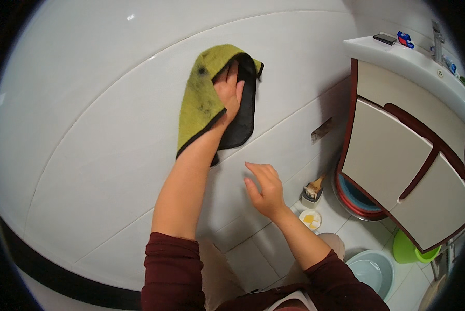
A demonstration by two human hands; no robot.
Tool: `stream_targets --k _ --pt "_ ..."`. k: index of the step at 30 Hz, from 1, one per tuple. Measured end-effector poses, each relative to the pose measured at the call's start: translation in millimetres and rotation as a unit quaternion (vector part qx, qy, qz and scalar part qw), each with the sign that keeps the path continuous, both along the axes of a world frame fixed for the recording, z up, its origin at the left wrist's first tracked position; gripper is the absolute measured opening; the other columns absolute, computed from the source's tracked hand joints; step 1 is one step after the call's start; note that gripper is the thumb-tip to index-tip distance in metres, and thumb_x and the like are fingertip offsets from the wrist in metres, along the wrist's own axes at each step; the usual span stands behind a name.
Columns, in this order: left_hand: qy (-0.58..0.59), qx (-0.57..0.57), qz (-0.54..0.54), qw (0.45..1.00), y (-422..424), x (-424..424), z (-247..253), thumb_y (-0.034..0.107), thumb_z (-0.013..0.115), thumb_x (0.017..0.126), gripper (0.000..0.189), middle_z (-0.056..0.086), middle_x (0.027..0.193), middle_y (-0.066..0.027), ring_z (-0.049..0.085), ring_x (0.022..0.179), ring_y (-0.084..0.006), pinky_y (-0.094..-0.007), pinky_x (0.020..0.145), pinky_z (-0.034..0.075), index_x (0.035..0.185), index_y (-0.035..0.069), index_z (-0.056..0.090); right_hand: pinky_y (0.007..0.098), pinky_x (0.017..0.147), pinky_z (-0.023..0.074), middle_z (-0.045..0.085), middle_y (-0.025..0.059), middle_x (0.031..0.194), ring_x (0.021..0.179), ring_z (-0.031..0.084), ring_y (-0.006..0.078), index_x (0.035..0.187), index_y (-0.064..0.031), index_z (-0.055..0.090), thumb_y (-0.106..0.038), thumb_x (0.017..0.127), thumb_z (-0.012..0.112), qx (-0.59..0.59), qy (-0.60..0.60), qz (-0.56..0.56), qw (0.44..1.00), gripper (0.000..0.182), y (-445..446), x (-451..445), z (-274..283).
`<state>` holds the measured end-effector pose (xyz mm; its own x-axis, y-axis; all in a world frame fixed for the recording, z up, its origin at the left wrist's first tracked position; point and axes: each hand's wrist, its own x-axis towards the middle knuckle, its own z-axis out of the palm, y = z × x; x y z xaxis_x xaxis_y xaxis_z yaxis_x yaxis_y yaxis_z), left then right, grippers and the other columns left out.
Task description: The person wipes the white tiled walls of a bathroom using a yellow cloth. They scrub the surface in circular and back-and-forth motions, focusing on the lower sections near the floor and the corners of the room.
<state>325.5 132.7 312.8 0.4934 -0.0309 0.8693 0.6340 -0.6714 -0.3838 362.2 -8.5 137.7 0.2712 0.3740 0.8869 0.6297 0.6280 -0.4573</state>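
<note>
My left hand is at a yellow-green cloth with black edging and a black reverse side. The cloth lies against the white tiled wall, folded partly over my fingers, which hides their tips. Dark smudges mark its yellow-green side. Lower and to the right, my right hand hangs in front of the wall with thumb and fingers apart, holding nothing.
At right stands a vanity cabinet with a white washbasin and a faucet. On the floor are a brush in a container, a soap dish, a pale blue basin and a green bucket.
</note>
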Motion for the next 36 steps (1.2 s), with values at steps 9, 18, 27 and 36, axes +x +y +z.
stream_targets --k 9,18,27,36 --pt "0.007 -0.143 0.051 0.988 -33.2 -92.9 -104.6 0.019 0.063 0.079 0.039 0.053 0.112 -0.0204 0.049 0.105 -0.0385 -0.0461 0.091 0.037 0.113 0.003 0.055 0.0371 0.079 0.0418 0.061 0.0117 0.097 0.090 0.055 0.0287 0.106 -0.0025 0.058 -0.006 0.075 0.061 -0.047 0.024 -0.007 0.999 0.031 5.3 23.1 -17.2" --pt "-0.064 -0.209 0.203 0.954 -51.4 -141.9 -169.3 0.014 0.060 0.070 0.023 0.055 0.085 -0.0223 0.054 0.079 -0.0414 -0.0477 0.071 0.044 0.087 -0.001 0.058 0.0390 0.093 0.0356 0.047 0.0159 0.123 0.112 0.044 0.0329 0.126 -0.0026 0.045 0.004 0.076 0.050 -0.013 -0.040 -0.016 0.999 0.051 40.2 8.0 27.3" --pt "-0.019 -0.174 0.194 0.965 -40.3 -145.6 -186.2 0.019 0.060 0.075 0.024 0.058 0.094 -0.0157 0.055 0.091 -0.0350 -0.0440 0.084 0.042 0.094 0.004 0.061 0.0357 0.070 0.0320 0.051 0.0054 0.100 0.086 0.046 0.0229 0.127 -0.0137 0.047 0.011 0.067 0.048 -0.006 -0.080 -0.233 0.969 0.065 90.7 14.5 144.4" --pt "-0.061 -0.231 0.153 0.959 -31.5 -142.0 -200.8 0.017 0.063 0.073 0.023 0.061 0.098 -0.0105 0.057 0.094 -0.0306 -0.0409 0.085 0.043 0.094 0.007 0.063 0.0338 0.067 0.0295 0.052 -0.0002 0.089 0.080 0.044 0.0203 0.126 -0.0145 0.048 0.010 0.065 0.049 0.002 -0.102 -0.266 0.958 0.066 94.9 13.3 149.4"
